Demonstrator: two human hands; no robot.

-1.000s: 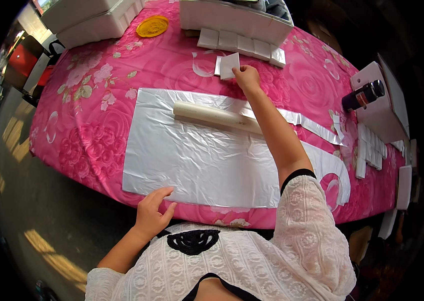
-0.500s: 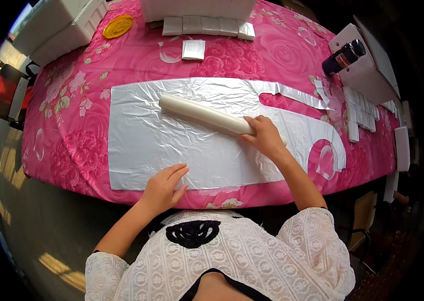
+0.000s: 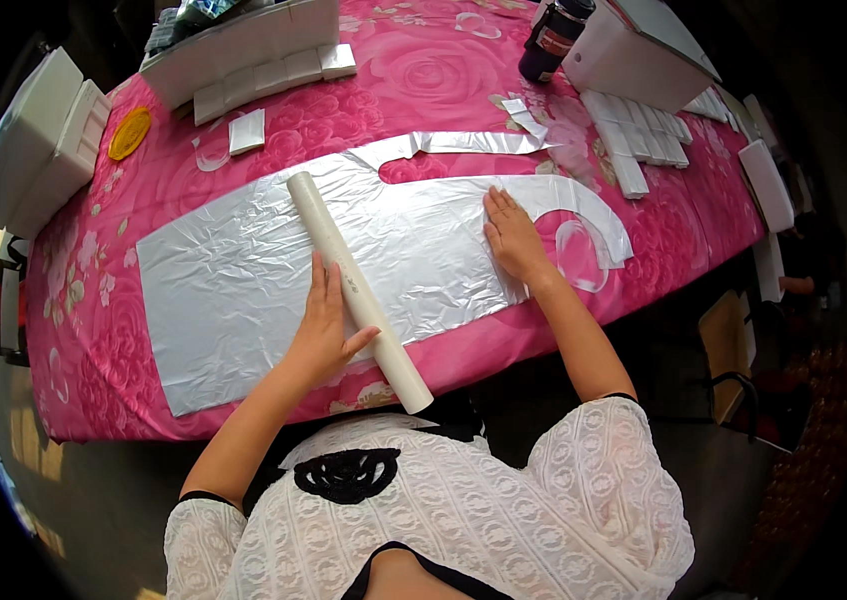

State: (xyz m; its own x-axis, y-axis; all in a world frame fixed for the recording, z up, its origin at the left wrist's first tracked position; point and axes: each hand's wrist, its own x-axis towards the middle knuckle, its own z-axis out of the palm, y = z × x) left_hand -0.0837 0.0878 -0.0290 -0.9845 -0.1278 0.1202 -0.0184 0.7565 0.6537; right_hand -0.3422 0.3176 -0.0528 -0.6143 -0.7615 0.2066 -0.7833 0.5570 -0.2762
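A thin silvery-white plastic apron [image 3: 218, 275] lies spread and creased on the table, its neck loop and cut-outs to the right. Across its middle rests a long white tube [image 3: 348, 280], slanting so that its near end reaches past the table's front edge. My left hand [image 3: 321, 325] is by the tube's left side, fingers stretched out and thumb spread onto it, not wrapped round it. My right hand [image 3: 513, 235] lies flat on the apron near its curved right end, fingers straight, holding nothing.
A pink flowered cloth [image 3: 433, 70] covers the table. White boxes [image 3: 253, 50] stand along the back, with folded white packets [image 3: 273, 77] before one. At the back right are a dark bottle [image 3: 553, 40] and more packets [image 3: 638, 135]. A yellow round piece [image 3: 130, 133] lies far left.
My right hand has let go of the tube and now presses flat on the apron. The tube has turned more upright in view and come nearer. My left hand has moved up beside it.
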